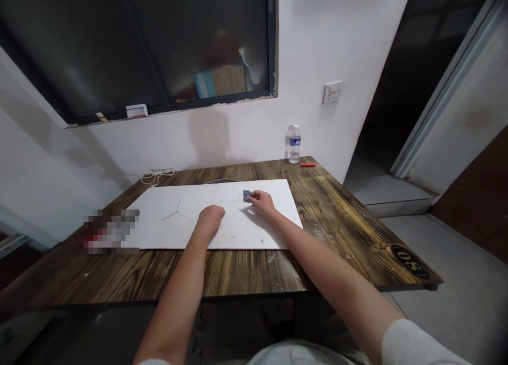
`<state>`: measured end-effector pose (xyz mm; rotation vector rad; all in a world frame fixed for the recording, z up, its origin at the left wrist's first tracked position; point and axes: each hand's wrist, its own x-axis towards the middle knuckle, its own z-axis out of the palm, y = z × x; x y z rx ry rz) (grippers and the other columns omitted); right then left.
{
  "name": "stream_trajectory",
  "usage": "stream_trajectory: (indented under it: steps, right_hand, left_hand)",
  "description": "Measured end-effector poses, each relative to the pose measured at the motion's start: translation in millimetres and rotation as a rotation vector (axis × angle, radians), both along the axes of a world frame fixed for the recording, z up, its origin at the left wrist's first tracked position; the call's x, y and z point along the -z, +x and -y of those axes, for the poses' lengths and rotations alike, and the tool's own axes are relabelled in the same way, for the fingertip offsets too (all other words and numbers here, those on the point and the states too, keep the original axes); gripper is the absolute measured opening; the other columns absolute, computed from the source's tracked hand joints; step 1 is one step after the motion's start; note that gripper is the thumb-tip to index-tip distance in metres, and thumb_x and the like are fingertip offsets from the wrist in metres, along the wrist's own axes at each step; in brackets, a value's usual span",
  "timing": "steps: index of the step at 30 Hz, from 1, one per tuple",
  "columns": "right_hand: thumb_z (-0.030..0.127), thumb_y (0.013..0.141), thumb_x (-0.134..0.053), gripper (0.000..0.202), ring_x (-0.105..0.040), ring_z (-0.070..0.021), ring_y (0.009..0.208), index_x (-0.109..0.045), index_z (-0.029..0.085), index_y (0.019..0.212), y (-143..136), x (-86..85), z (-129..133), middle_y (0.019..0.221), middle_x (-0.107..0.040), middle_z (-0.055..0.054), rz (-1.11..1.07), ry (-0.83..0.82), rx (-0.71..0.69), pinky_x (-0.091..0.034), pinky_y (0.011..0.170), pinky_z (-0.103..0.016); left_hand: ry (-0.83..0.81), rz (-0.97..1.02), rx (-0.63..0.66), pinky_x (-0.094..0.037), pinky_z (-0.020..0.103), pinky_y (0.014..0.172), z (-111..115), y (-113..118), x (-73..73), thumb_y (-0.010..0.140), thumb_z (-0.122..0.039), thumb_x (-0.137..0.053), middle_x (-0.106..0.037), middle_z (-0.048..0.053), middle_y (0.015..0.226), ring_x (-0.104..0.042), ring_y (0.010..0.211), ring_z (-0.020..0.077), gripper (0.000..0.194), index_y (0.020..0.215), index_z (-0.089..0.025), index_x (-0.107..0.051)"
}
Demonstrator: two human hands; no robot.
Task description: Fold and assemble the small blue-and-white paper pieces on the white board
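Note:
My right hand point(262, 200) pinches a small flat grey-blue piece point(246, 195) with dark markings, held just above the white board point(270, 222). What kind of thing it is I cannot make out. A shadow of this hand falls on the board. To its left, my left hand point(211, 219) is closed in a fist over the middle of the board; its fingers are turned away, so anything inside is hidden. Thin dark lines point(177, 211) branch from one point on the board's left part. Small dark marks point(262, 240) show near its front edge.
The board lies on a dark wooden table point(341, 238). At the back stand a water bottle point(294, 145) and a red stick-like object point(308, 165). A white cord point(156, 175) lies at the back left. A blurred patch point(113, 231) covers the left side. A round "08" plate point(408, 260) marks the right corner.

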<state>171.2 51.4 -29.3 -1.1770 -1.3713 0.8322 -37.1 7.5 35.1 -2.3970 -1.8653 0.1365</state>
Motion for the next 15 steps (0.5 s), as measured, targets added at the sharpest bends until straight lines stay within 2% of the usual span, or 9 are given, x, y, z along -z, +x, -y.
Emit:
stream_trajectory:
  steps: [9, 15]
  right_hand:
    - [0.041, 0.071, -0.068, 0.022, -0.06, -0.0167, 0.062, -0.063, 0.021, 0.067, 0.1, -1.2, 1.9, 0.066, -0.064, 0.001, 0.043, 0.0, 0.009, -0.042, 0.061, -0.028]
    - [0.039, 0.071, -0.067, 0.02, -0.058, -0.0164, 0.062, -0.062, 0.02, 0.066, 0.2, 0.4, 0.0, 0.064, -0.064, 0.001, 0.06, 0.003, 0.01, -0.04, 0.06, -0.028]
  left_hand:
    - [0.034, 0.073, -0.008, -0.043, 0.035, 0.083, -2.4, -2.6, 6.5, 0.09, -0.023, -0.045, -0.072, 0.014, 0.096, -0.066, 0.095, 0.0269, 0.03, 0.092, -0.022, -0.075]
    - [0.024, 0.052, 0.022, -0.042, 0.033, 0.08, -2.1, -5.0, 4.6, 0.089, -0.025, -0.047, -0.073, 0.012, 0.093, -0.065, 0.093, 0.0261, 0.028, 0.093, -0.024, -0.074]
